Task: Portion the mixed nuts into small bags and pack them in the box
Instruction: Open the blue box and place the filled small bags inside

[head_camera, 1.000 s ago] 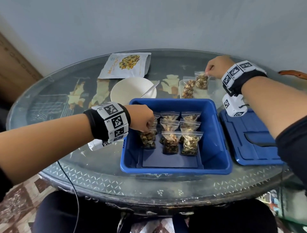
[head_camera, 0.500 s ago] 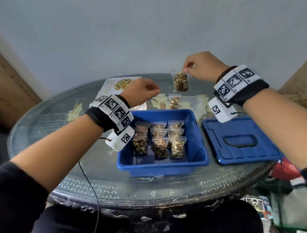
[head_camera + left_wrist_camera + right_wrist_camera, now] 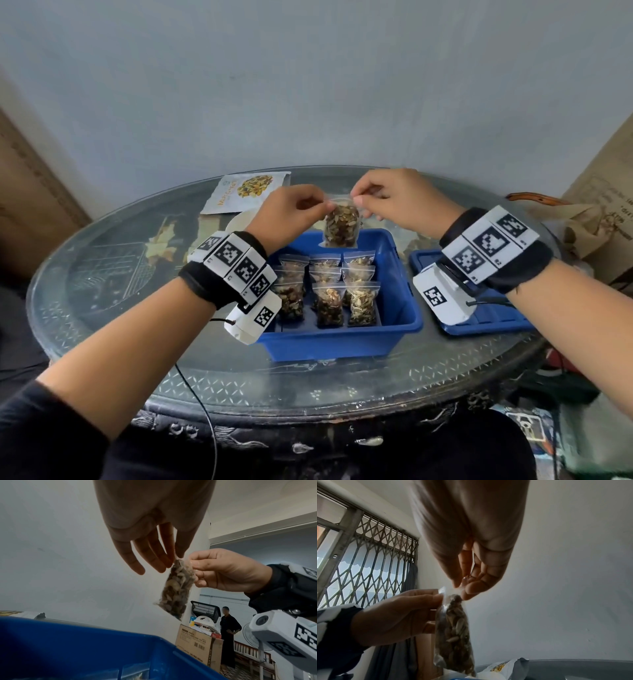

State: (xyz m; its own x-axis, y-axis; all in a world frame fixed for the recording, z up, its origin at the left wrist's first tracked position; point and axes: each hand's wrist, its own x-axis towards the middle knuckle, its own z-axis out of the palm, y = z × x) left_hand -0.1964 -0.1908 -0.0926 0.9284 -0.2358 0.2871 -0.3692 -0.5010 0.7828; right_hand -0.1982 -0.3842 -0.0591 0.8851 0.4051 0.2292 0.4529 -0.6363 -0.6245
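Left hand (image 3: 287, 209) and right hand (image 3: 394, 202) each pinch a top corner of one filled zip bag (image 3: 342, 226), hanging above the blue box (image 3: 394, 329) (presumably to press its seal before packing beside the bagged rows (image 3: 329, 291)).

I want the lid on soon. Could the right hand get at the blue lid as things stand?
Probably not yet. The right hand and left hand both pinch the top of a filled bag above the blue box. The blue lid lies uncovered beneath the right wrist, so once the bag is released it looks reachable.

Black wristbands (image 3: 219, 284) bearing white coded tags; black sleeves (image 3: 51, 435).
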